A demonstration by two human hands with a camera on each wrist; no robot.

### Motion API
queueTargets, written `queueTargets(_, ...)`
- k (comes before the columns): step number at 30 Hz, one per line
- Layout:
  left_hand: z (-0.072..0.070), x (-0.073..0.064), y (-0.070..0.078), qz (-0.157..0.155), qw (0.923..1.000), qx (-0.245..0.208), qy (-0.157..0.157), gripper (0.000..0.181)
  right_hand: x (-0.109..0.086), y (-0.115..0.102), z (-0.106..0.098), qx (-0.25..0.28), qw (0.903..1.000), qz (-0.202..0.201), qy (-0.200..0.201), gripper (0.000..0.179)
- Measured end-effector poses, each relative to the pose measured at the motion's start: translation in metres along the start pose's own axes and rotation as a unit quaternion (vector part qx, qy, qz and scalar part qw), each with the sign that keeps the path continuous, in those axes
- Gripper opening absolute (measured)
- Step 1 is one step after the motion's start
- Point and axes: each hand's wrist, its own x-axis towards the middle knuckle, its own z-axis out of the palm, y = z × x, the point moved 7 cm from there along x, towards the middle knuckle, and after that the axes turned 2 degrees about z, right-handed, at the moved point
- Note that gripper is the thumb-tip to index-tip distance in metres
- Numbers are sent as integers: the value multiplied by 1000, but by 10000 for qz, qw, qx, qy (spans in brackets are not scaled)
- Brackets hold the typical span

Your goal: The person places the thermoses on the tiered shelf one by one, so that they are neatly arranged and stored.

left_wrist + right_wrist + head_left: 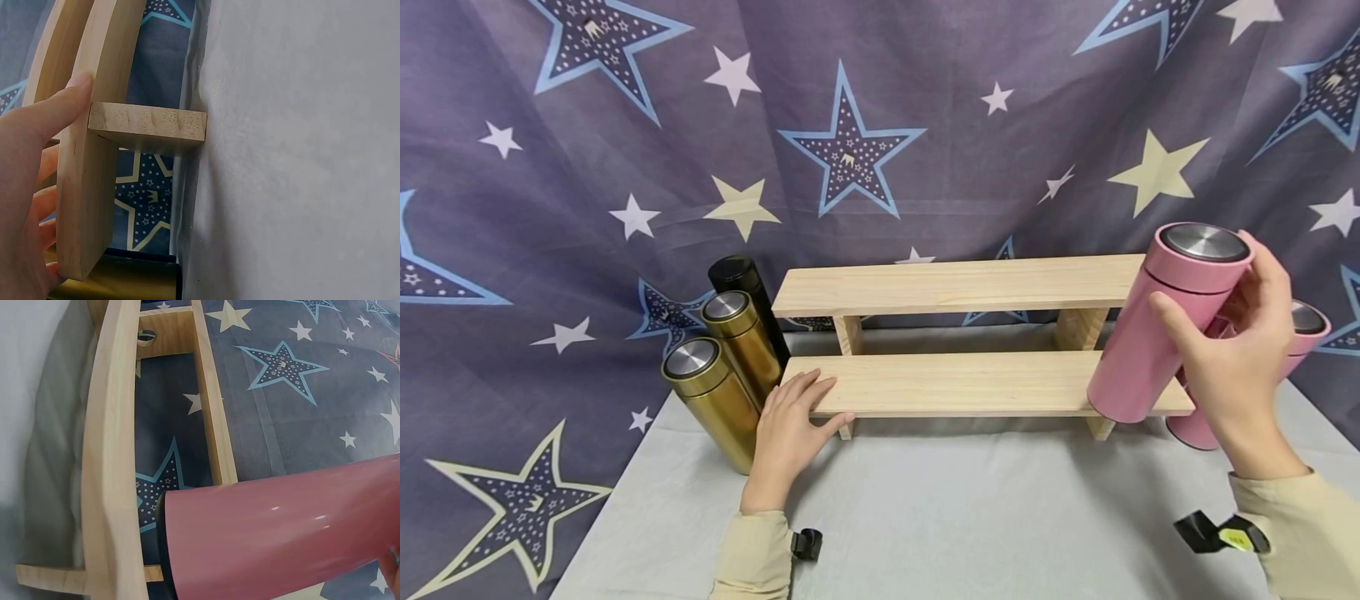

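No readable text, brands or numbers. Yellow tag on black right-wrist device: marking too small to read. Crown signs inside big stars, backdrop cloth.

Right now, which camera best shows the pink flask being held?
The head view: the pink flask shows from lid to lower end, gripped by the right hand. The right wrist view catches its body and one dark-rimmed end, but no lid; the left wrist view shows none of it.

Left hand rests, thumb spread; right hand grips, raised higher.
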Motion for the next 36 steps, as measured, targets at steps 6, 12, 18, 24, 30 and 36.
queueTargets(6,0,0,0,-11,10000,-3,-11,65,9,-5,13,-263,9992,316,-21,74)
queueTargets(12,1,0,-1,-32,10000,-10,-47,65,18,-14,23,-279,9987,429,-40,73)
queueTargets(18,0,-1,0,-17,10000,-16,-17,65,28,-22,34,-182,9992,358,-52,70)
queueTargets(24,0,0,0,-25,10000,-18,-24,65,41,-21,43,-135,9997,216,-45,68)
queueTargets(30,0,0,1,-27,10000,-17,-52,65,58,-11,48,-150,9998,74,-76,67)
queueTargets(36,0,-1,0,-17,10000,-6,-3,65,71,-4,56,-362,9992,113,-87,70)
